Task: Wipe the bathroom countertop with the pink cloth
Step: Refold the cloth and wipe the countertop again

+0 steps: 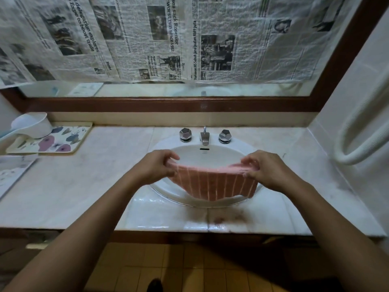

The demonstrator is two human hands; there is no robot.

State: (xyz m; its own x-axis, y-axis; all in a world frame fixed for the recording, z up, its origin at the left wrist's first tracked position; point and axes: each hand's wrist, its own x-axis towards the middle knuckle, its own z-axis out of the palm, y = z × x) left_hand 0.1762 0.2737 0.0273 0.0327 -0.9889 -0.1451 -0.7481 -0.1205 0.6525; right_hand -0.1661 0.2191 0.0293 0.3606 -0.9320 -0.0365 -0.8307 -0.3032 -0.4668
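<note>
1. Pale stone countertop (88, 182) spans the frame, sink (210, 153) at centre.
2. My left hand (156, 167) pinches the pink cloth (212, 184) at its left corner.
3. The cloth hangs stretched over the basin, mid-frame, between both grips.
4. My right hand (266, 170) pinches the other corner.
5. Best I fold it into a flat pad before pressing down.

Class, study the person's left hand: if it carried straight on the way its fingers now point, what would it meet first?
The left hand points right, along the pink cloth it grips, toward the right hand. Past the cloth itself, it would probably meet that hand first, above the sink.
</note>
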